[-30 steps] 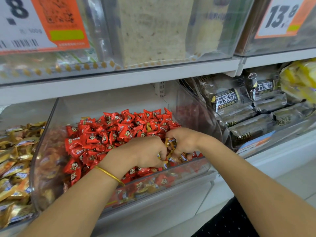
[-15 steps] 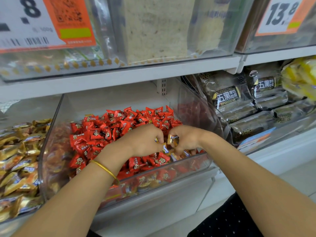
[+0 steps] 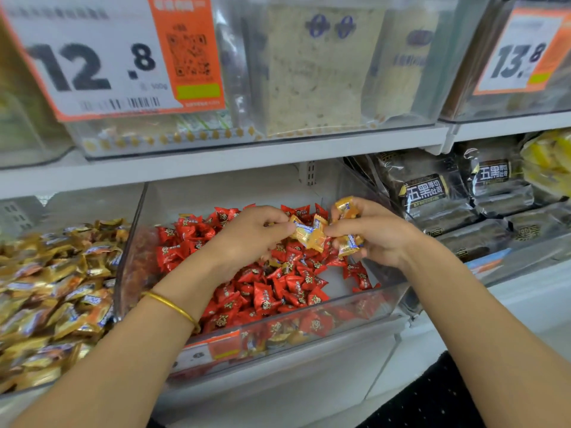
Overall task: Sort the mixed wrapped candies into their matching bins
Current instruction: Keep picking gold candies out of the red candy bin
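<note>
Bread packs (image 3: 432, 193) lie right of the bin (image 3: 133, 242) holding red candies (image 3: 272, 293); above it, left hand (image 3: 247, 237) and right hand (image 3: 378, 236) each pinch gold candies (image 3: 309, 236).

One camera, worn on the head, looks forward and down at close range onto a store shelf (image 3: 216, 168), with the clear bin (image 3: 136, 230) of red candies (image 3: 265, 295) centred. The left hand (image 3: 250, 236) and right hand (image 3: 377, 236) reach in from the bottom edge to mid-frame, and price tags (image 3: 92, 57) fill the top.
</note>
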A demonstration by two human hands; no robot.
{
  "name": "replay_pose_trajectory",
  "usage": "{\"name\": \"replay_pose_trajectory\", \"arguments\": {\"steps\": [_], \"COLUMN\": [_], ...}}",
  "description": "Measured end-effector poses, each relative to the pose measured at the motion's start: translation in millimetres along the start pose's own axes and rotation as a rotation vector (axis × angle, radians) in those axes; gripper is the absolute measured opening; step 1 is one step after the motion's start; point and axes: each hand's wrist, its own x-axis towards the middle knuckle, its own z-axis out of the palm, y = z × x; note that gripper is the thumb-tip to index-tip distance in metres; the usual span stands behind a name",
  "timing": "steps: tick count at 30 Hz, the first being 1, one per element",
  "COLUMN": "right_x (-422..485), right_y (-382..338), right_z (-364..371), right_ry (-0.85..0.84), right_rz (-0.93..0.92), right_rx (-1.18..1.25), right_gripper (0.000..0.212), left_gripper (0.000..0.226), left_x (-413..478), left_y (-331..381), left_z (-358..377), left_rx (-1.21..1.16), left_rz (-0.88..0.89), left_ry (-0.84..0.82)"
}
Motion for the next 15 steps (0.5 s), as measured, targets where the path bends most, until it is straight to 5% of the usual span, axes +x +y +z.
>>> {"name": "replay_pose_trajectory", "arguments": {"steps": [9, 15], "right_x": [-7, 5], "right_y": [-20, -24], "right_z": [70, 101], "right_ry": [-0.282, -0.153], "right_rz": [0.154, 0.131], "right_rx": [0.394, 0.233], "right_gripper": [0.022, 0.027], "left_gripper": [0.015, 0.012], "left_x": [-73, -94], "left_y": [9, -5], "left_z": [-66, -85], "left_rx": [-0.459, -0.428], "left_rz": [-0.172, -0.17], "left_ry": [0.061, 0.223]}}
